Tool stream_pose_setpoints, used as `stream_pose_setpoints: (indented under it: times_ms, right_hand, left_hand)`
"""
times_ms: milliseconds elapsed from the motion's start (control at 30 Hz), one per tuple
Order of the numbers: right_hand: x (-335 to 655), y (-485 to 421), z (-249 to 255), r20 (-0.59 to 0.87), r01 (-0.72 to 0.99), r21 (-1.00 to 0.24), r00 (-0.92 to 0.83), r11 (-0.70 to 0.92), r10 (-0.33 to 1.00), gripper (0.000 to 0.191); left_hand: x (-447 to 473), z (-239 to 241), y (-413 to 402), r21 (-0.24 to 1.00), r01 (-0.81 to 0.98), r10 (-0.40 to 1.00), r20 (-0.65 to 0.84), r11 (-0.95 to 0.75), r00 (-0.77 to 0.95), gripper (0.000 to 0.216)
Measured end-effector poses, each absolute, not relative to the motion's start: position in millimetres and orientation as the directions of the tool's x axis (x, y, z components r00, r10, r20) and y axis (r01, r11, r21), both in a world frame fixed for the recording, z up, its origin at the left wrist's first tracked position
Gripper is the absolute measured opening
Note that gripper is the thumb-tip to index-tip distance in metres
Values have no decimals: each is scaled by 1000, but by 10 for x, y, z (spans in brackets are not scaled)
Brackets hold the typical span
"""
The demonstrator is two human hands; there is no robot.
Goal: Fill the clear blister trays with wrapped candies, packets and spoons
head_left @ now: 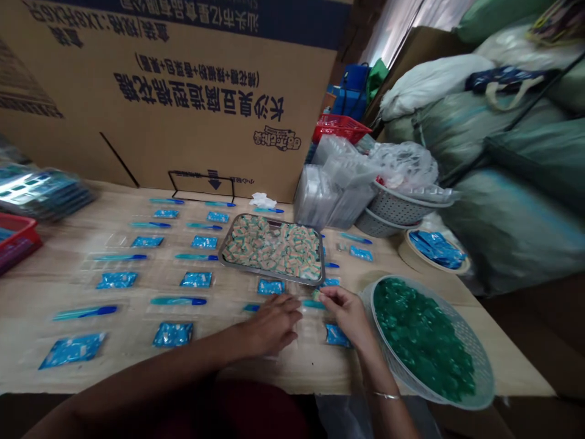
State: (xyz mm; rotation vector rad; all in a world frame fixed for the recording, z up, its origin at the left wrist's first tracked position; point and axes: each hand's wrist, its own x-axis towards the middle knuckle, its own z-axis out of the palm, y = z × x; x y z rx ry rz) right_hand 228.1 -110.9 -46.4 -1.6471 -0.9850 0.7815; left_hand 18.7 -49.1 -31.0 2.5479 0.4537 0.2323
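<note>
My right hand (346,310) pinches a small beige-and-green piece (316,295) between thumb and fingertips, just in front of a metal tray (222,255). Similar beige-and-green pieces (260,247) fill that tray. Left of it, my left hand (273,322) rests low over the clear plastic packaging on the table, its fingers loosely stretched and apart. Part of a blue pen-shaped item (251,308) shows beside the left hand. Another teal one (313,303) lies between my hands. A blue packet (337,335) is partly covered by my right hand.
Rows of clear packages with blue packets (172,334) and pen-shaped items (178,301) cover the table. At right stand a basket (484,366) of green wrapped pieces and a tub (406,253) of blue packets. A big carton (205,140) stands behind; a red basket (31,228) is left.
</note>
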Motion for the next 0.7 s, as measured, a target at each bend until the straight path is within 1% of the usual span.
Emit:
stream_pose_setpoints:
  times_ms: [100, 167, 300, 367, 533, 600, 700]
  right_hand:
    - [2161, -1222, -350, -13, 292, -945, 411, -145, 912, 29]
    - [2107, -1355, -309, -22, 324, -933, 390, -160, 921, 25]
    - [2000, -1614, -362, -98, 326, -923, 313, -203, 945, 18]
    - [1933, -1671, -409, -119, 354, -909, 287, -221, 950, 16]
    - [1822, -1665, -443, -119, 465, -856, 246, -224, 962, 16]
    - [1796, -1667, -442, -85, 527, -828, 219, -191, 972, 19]
    - [1753, -1687, -466, 43, 666, -735, 234, -127, 971, 24]
  left_hand:
    - [155, -281, -478, 507, 282, 366, 71, -814, 928, 31]
    - [135, -271, -475, 505, 245, 329, 83, -828, 941, 37]
    - [127, -285, -524, 494, 182, 252, 79, -850, 965, 39]
    - [145, -295, -550, 486, 190, 258, 76, -853, 963, 40]
    - [182, -309, -574, 479, 216, 280, 66, -851, 958, 39]
    - [187, -315, -580, 475, 222, 289, 74, -852, 954, 36]
    - [210, -323, -596, 463, 240, 310, 79, -853, 947, 27]
